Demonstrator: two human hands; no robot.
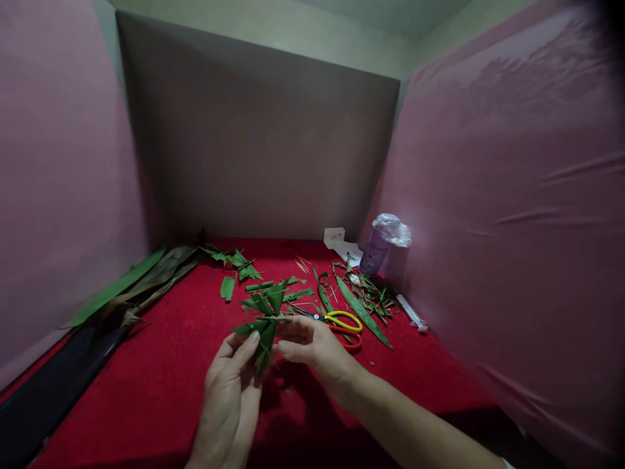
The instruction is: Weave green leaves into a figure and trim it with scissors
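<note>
A green leaf piece (pixel 266 326) with pointed, fanned blades and a brownish stem is held above the red cloth. My left hand (pixel 232 378) grips its lower blades between thumb and fingers. From the right, my right hand (pixel 312 345) reaches the stem side, thumb and fingers curled close to the piece; whether they pinch it is hard to make out. Scissors (pixel 345 322) with one yellow and one red handle lie just behind my right hand. Cut leaf scraps (pixel 299 294) are scattered behind the held piece, and another pointed leaf piece (pixel 244 264) lies farther back.
Long leaves (pixel 122 286) and a black strip (pixel 63 384) lie at left. At right are a twig heap (pixel 378 296), a long leaf (pixel 364 312), a purple cup (pixel 375 254) with plastic on top, white papers (pixel 347 251) and a clear tube (pixel 411 312). Pink sheets flank the red cloth (pixel 161 391).
</note>
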